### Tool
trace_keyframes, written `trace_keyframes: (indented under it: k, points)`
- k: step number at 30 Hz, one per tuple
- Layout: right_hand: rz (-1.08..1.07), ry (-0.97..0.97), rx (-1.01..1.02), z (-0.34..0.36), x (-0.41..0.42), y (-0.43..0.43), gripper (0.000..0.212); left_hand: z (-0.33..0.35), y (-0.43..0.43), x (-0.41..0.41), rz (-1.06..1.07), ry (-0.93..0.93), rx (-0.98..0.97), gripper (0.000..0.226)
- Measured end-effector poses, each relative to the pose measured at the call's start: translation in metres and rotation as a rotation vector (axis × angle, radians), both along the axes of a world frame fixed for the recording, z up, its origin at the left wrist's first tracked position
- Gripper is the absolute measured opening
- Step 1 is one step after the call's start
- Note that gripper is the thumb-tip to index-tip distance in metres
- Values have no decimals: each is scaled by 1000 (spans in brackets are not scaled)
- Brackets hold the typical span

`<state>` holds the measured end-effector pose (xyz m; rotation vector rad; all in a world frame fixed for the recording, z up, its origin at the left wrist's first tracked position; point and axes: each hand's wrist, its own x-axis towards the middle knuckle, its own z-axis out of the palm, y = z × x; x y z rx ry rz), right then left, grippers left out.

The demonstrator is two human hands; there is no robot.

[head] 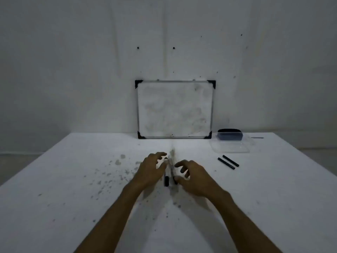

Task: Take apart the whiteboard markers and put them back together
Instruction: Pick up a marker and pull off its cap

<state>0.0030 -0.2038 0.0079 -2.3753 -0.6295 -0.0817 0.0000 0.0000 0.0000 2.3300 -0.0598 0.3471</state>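
Both forearms reach forward over the white table [54,179]. Left hand [149,170] and right hand [193,178] hover with fingers spread, grasping nothing — marker pieces [168,172] lie between them.

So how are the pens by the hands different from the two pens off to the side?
The markers between the hands lie pointing away from the person, while the two side markers lie slanted. The left hand and right hand hover around the first; nobody is near the second. Both sets are dark and rest on the table.
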Motion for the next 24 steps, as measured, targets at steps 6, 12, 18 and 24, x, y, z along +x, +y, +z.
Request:
trace_keyframes:
  k: [6, 12, 18, 24]
  points:
    - [-8, 34, -106, -12, 35, 21, 25, -15, 10, 33, 67, 69, -80, 49]
    - [-196, -18, 145, -21, 70, 14, 10, -30, 4, 59, 153, 12, -81, 56]
    - [-161, 131, 485, -23, 71, 7, 23, -22, 5, 59, 181, -59, -325, 51]
    - [40, 345, 785, -9, 64, 3, 21, 14, -5, 44, 77, -259, -549, 23]
